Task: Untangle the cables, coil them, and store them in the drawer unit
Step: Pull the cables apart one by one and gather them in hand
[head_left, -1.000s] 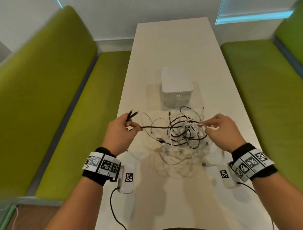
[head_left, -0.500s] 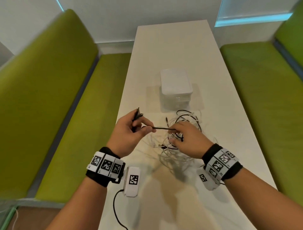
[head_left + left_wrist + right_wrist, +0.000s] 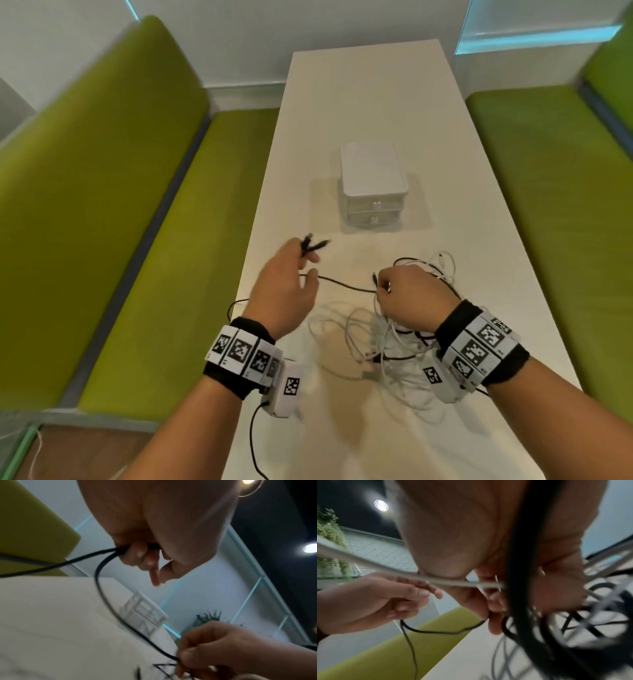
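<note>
A black cable (image 3: 346,284) runs between my two hands above the white table (image 3: 376,102). My left hand (image 3: 287,284) pinches its two plug ends (image 3: 313,245), which stick out past the fingers; the left wrist view shows the black cable (image 3: 102,566) leaving the curled fingers (image 3: 142,555). My right hand (image 3: 411,294) grips the same cable and a bundle of tangled white and black cables (image 3: 383,342) that hangs down to the table. In the right wrist view black cable strands (image 3: 522,601) cross the palm. The white drawer unit (image 3: 373,185) stands shut behind.
Green bench seats (image 3: 137,240) flank the table on the left and on the right (image 3: 555,205). The table's left edge lies just under my left hand. A black lead (image 3: 253,442) trails from the left wrist camera. The far half of the table is bare.
My hands have drawn apart, stretching a longer run of black cable between them. The right hand has moved right and lifted part of the tangle; the left stays on the plug ends.
</note>
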Tool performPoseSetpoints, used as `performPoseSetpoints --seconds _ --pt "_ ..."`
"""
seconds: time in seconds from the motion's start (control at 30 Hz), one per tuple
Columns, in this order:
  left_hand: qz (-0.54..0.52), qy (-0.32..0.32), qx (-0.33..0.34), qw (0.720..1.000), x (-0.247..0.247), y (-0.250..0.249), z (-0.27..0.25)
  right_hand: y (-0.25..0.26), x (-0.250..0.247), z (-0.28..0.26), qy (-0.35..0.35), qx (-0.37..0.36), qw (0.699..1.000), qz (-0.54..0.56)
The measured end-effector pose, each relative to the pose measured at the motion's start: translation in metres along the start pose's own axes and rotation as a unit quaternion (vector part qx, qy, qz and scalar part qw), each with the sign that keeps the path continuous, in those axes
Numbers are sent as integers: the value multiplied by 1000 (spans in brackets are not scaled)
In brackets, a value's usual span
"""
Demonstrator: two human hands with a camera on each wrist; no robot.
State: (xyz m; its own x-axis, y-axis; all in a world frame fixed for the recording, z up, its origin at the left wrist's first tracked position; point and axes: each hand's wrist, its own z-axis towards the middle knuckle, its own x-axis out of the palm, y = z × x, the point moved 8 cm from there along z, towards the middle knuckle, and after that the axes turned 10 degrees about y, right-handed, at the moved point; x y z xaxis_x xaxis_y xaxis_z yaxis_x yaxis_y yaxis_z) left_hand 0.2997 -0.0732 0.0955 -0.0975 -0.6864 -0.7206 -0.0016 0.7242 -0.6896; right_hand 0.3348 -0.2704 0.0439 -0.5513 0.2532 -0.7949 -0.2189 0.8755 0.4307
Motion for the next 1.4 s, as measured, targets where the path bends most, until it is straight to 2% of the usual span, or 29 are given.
performPoseSetpoints --seconds 0.03,0.1,0.2,0.27,0.33,0.37,0.4,0.43,0.47,0.5,0.53,0.6,0.67,0.7,0.73,0.8,0.9,0.97,1.0,1.07,1.13,1.2,1.3,1.33,1.4 --pt "-11 49 18 999 15 -8 1 6 4 -1 18 -11 1000 -5" --pt "12 138 48 989 45 -23 -1 20 5 -4 21 -68 995 68" --pt "49 188 58 979 65 -30 -5 28 -13 -13 -51 -159 969 181" --pt "2 180 53 982 63 -29 -6 22 -17 -17 -86 -177 962 188" --pt "-42 162 54 984 54 -29 -6 13 -13 -16 -89 -178 965 170" --pt "-64 152 54 985 50 -31 -6 9 -8 -15 -86 -165 977 107" --pt "-93 141 55 984 45 -33 -7 7 0 -12 -79 -134 988 -2" --pt "-124 130 55 982 41 -35 -8 4 8 -9 -68 -100 987 -107" --pt "-148 125 56 979 39 -37 -9 0 15 -6 -54 -68 981 -174" --pt "-162 122 55 978 37 -38 -9 -4 18 -4 -38 -38 980 -191" --pt "-171 113 53 977 35 -37 -9 -6 17 -3 -28 -23 984 -172" --pt "-181 78 37 980 27 -27 -8 -10 13 -1 -4 -19 998 -59" --pt "-190 34 9 981 16 -12 -7 -15 1 -2 0 -25 997 73" --pt "-201 21 -2 979 11 -5 -7 -19 -5 -3 -10 -19 995 95" --pt "-211 17 -8 977 9 -1 -8 -23 -11 -4 -26 -7 997 78" --pt "-222 23 -7 975 8 -2 -9 -26 -21 -9 -65 23 997 -32" --pt "-236 30 -23 971 12 -6 -10 -15 -17 -9 -75 16 986 -147" --pt "-216 45 -54 974 15 1 -8 -11 -9 -7 -74 3 983 -166" --pt "-173 62 -72 980 17 8 -6 -11 -6 -7 -84 -2 983 -165" --pt "-36 115 -107 987 24 21 -3 -12 -4 -9 -106 -9 980 -170" --pt "64 167 -117 977 33 29 -4 -12 -1 -10 -103 -18 976 -188" --pt "80 140 -89 983 32 23 -6 -17 7 -8 -61 -18 978 -198" --pt "41 15 18 999 17 -8 -9 -17 13 -8 -29 -39 980 -194" --pt "35 7 49 998 18 -17 -9 -14 13 -9 -38 -53 980 -190" --pt "30 49 70 996 28 -30 -7 -5 9 -10 -65 -88 978 -177"
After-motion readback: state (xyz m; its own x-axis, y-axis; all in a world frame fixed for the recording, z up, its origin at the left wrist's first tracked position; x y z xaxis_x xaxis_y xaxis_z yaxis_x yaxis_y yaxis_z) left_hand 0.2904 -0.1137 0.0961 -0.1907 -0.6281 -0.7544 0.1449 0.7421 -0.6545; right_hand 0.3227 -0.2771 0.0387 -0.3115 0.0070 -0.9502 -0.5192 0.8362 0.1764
